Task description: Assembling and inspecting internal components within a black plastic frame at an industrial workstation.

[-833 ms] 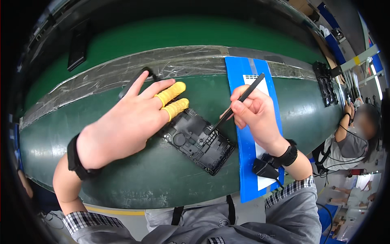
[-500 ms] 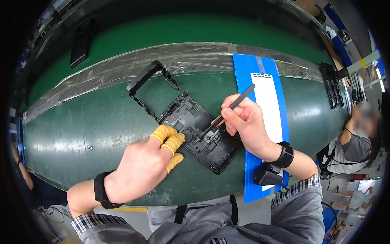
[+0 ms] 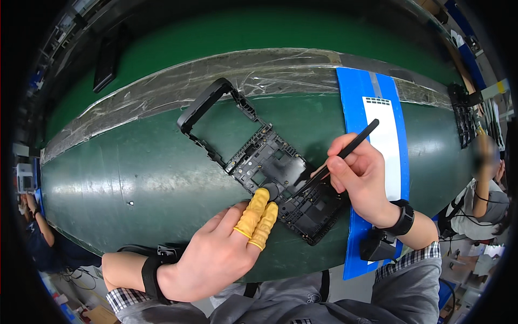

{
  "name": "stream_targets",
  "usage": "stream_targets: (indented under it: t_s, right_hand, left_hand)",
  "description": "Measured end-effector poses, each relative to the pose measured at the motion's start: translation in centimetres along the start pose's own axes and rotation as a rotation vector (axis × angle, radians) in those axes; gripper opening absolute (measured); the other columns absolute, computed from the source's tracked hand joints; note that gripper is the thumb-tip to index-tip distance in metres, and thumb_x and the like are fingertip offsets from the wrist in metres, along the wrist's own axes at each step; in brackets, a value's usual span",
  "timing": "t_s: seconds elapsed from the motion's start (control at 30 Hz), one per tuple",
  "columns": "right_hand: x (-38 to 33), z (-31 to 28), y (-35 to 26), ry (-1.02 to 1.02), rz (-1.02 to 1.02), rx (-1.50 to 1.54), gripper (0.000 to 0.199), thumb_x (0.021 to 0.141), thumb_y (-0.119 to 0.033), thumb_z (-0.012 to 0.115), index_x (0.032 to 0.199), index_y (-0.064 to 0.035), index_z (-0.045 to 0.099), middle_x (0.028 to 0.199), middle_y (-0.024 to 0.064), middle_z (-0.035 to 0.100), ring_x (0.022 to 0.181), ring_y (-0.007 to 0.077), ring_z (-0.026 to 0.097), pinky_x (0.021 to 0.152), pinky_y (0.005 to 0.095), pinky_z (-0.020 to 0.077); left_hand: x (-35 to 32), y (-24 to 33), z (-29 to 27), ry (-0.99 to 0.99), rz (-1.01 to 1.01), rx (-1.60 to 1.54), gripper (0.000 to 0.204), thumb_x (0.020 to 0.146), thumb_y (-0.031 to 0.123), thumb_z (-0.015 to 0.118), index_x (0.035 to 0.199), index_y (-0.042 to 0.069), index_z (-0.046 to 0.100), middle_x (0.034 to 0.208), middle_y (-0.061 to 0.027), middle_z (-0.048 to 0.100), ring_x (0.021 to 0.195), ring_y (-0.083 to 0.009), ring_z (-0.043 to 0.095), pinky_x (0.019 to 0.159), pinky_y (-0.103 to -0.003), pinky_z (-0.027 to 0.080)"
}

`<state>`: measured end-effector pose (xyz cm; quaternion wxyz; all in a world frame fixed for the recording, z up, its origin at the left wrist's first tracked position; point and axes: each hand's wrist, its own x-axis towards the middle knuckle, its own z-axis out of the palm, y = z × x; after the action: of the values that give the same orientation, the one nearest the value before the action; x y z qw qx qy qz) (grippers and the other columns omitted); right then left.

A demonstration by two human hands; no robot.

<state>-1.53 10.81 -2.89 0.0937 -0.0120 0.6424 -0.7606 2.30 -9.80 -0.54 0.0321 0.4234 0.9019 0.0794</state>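
- Yellow rubber cots cover two fingers (image 3: pixel 258 216) of the left hand (image 3: pixel 216 254); the fingers lie close together and their tips press on the near end of a black plastic frame (image 3: pixel 270 173); the hand grips nothing, it only bears down on the part
- The black plastic frame lies flat on the green mat (image 3: pixel 135 178), set on a slant from far left to near right; its far-left half is an open rectangular ring; its near-right half is a dense plate with ribs and small cut-outs
- The right hand (image 3: pixel 361 178) is closed on a thin black stylus (image 3: pixel 337 159), held like a pen between thumb and fingers; the rear end of the tool points far right, and its tip rests on the frame just beside the yellow fingertips
- A blue sheet (image 3: pixel 353 108) with a white label runs from far to near under the right hand, at the right of the frame
- A strip of clear wrinkled film (image 3: pixel 162 102) crosses the mat on the far side, just beyond the frame's open ring
- Both wrists carry black bands; checked cuffs show at the near edge
- A small black box (image 3: pixel 377 245) sits on the blue sheet, touching the right wrist's near side
- Another person sits at the far right, well apart from the work
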Motion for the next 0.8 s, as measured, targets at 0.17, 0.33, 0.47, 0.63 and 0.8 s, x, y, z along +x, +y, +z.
stream_targets:
  t_s: [0.17,0.33,0.47,0.63,0.8]
  right_hand:
    - [-0.04,-0.28,0.19,0.004,-0.022,-0.036,0.009,0.076,0.000,0.048,0.084,-0.0009,0.044,0.063,0.0022,0.051,0.056,0.0048,0.050,0.042,0.0150,0.0327]
    - [-0.01,-0.12,0.36,0.019,-0.031,-0.035,0.010,0.076,0.000,0.048,0.084,-0.0004,0.044,0.063,0.0019,0.051,0.054,0.0036,0.049,0.041,0.0150,0.0317]
    - [-0.03,-0.21,0.37,0.022,-0.031,-0.028,0.010,0.076,-0.001,0.049,0.084,-0.0002,0.044,0.063,0.0017,0.051,0.053,0.0031,0.048,0.041,0.0147,0.0312]
    - [-0.12,-0.16,0.34,0.042,-0.048,-0.043,0.010,0.076,-0.001,0.049,0.085,-0.0002,0.044,0.062,0.0016,0.051,0.052,0.0029,0.047,0.041,0.0144,0.0309]
    - [-0.14,-0.17,0.39,0.046,-0.048,-0.041,0.010,0.076,-0.001,0.049,0.085,-0.0004,0.044,0.061,0.0013,0.050,0.051,0.0025,0.047,0.041,0.0144,0.0306]
  left_hand:
    - [0.01,0.00,0.20,-0.032,-0.009,0.021,0.056,0.056,0.017,0.060,0.107,0.000,0.044,0.110,-0.0148,0.041,0.084,-0.0232,0.047,0.068,-0.029,0.043]
    - [0.01,0.04,0.24,-0.070,-0.025,0.020,0.057,0.056,0.018,0.060,0.107,0.001,0.043,0.111,-0.0132,0.041,0.088,-0.0236,0.045,0.072,-0.030,0.041]
    - [0.10,-0.18,0.20,-0.024,0.000,0.003,0.043,0.062,0.011,0.047,0.102,-0.003,0.046,0.105,-0.0139,0.044,0.087,-0.0219,0.043,0.070,-0.026,0.039]
    - [0.15,-0.15,0.16,-0.071,-0.024,-0.023,0.057,0.056,0.019,0.060,0.107,0.001,0.042,0.111,-0.0126,0.040,0.089,-0.0244,0.042,0.071,-0.030,0.039]
    - [0.14,-0.12,0.25,-0.064,-0.030,-0.035,0.057,0.056,0.018,0.060,0.107,0.000,0.043,0.111,-0.0124,0.040,0.089,-0.0243,0.042,0.070,-0.030,0.039]
